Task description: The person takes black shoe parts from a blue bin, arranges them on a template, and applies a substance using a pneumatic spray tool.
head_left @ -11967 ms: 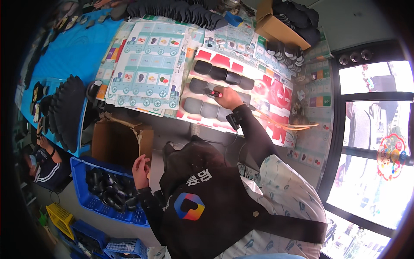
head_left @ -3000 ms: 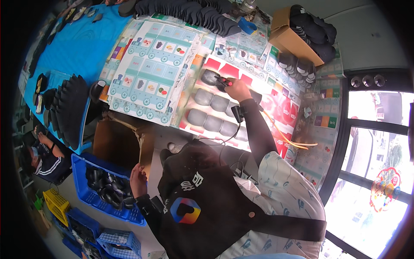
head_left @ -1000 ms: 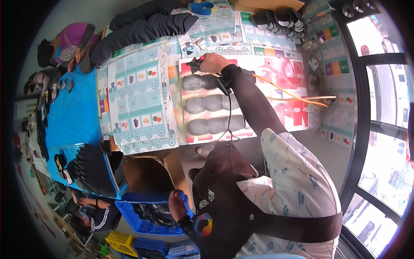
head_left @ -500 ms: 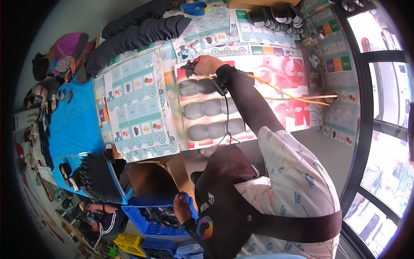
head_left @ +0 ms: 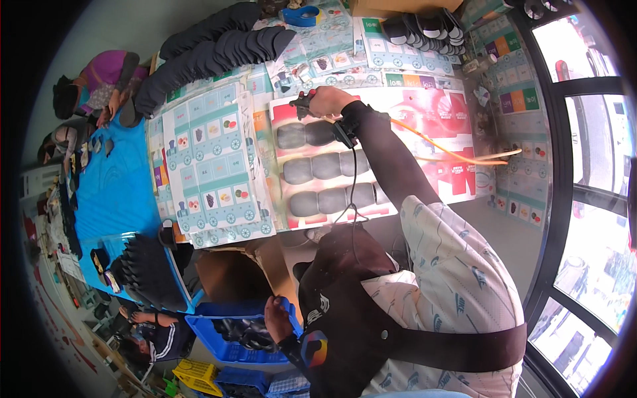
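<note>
My right hand (head_left: 330,101) is closed around a dark spray gun (head_left: 302,105) with red parts, held above the far row of dark grey insole-shaped pieces (head_left: 317,165). These pieces lie close together in three rows on a red-and-white printed board (head_left: 424,109). An orange air hose (head_left: 431,138) trails from behind my wrist toward the right wall. Low and to the left, my left hand (head_left: 279,320) hangs beside the rim of a blue crate (head_left: 229,355) with its fingers loosely curled and apart. Dark glossy pieces (head_left: 245,331) lie in that crate.
Long stacks of dark pieces (head_left: 219,56) line the far left table edge. Printed sheets (head_left: 209,159) lie left of the board. An open cardboard box (head_left: 232,275) stands below the table. Other people (head_left: 109,79) work at a blue-covered table (head_left: 119,192) on the left.
My right hand and the spray gun have shifted slightly to the right above the far row. My left hand stays almost in place by the crate.
</note>
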Demonstrator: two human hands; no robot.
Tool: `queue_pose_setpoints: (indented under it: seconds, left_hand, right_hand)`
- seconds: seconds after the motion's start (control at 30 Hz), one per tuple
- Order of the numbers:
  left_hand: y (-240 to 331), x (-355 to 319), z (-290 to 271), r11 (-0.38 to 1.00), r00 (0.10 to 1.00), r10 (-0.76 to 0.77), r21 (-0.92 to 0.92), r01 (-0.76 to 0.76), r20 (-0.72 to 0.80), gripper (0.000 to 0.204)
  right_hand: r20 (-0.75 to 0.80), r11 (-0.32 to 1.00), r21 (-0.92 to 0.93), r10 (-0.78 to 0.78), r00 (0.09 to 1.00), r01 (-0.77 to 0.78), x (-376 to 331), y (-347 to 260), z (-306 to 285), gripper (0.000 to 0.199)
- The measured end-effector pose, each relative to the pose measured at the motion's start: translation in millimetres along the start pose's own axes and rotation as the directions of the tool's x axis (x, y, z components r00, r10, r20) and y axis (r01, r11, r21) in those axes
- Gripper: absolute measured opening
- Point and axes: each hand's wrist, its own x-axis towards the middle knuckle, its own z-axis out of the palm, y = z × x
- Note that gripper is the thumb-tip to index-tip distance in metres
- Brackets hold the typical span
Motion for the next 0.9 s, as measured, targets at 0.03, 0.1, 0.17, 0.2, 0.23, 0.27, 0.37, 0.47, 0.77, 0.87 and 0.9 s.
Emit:
queue_pose_setpoints:
  seconds: [0.03, 0.1, 0.17, 0.2, 0.23, 0.27, 0.37, 0.47, 0.77, 0.87, 0.9]
  left_hand:
    - [0, 0, -1, 1.0, 1.0, 0.003, -0.002, -0.003, 0.001, 0.037]
    - [-3, -2, -5, 1.0, 1.0, 0.014, 0.011, -0.014, 0.018, 0.037]
    - [-7, -2, -9, 0.999, 0.999, 0.028, 0.016, -0.028, 0.03, 0.037]
    - [-8, 0, -11, 0.999, 0.998, 0.024, -0.024, -0.023, 0.05, 0.036]
    - [-9, -1, -11, 0.998, 0.997, 0.02, -0.062, -0.016, 0.071, 0.036]
    - [-10, 0, -11, 0.998, 0.997, 0.017, -0.066, -0.013, 0.072, 0.036]
    - [-20, 0, -23, 0.999, 0.998, 0.024, -0.042, -0.022, 0.058, 0.034]
    - [-30, 16, -47, 0.974, 0.98, 0.125, 0.171, -0.151, 0.155, 0.037]
    - [-16, 19, -60, 0.993, 0.992, 0.051, 0.103, -0.063, 0.113, 0.029]
    - [-16, 14, -74, 0.992, 0.985, 0.067, 0.094, -0.083, 0.158, 0.031]
    - [-17, 13, -78, 0.993, 0.985, 0.066, 0.086, -0.081, 0.162, 0.031]
  right_hand:
    - [-0.096, 0.998, -0.039, -0.05, 0.994, 0.047, -1, 1, 1, 0.011]
    - [-0.188, 0.992, -0.085, -0.103, 0.977, 0.089, -4, 7, 1, 0.009]
    - [0.068, 1.0, -0.019, 0.015, 0.998, -0.014, -22, 0, -7, 0.015]
    - [0.053, 0.999, -0.045, 0.032, 0.998, -0.03, -27, -2, -9, 0.016]
    - [0.054, 0.998, -0.051, 0.033, 0.998, -0.03, -28, 4, -5, 0.016]
    - [-0.078, 0.997, -0.075, 0.009, 0.997, -0.015, -28, 13, 0, 0.018]
    - [-0.096, 0.986, -0.16, 0.033, 0.995, -0.048, -51, 18, 7, 0.025]
    - [-0.247, 0.956, -0.235, -0.234, 0.94, 0.176, -58, 49, 26, 0.028]
    - [-0.435, 0.907, -0.383, -0.346, 0.831, 0.177, -91, 84, 43, 0.018]
    - [-0.371, 0.889, -0.395, -0.384, 0.845, 0.231, -93, 96, 40, 0.016]
    - [-0.37, 0.886, -0.403, -0.388, 0.844, 0.23, -93, 103, 39, 0.016]
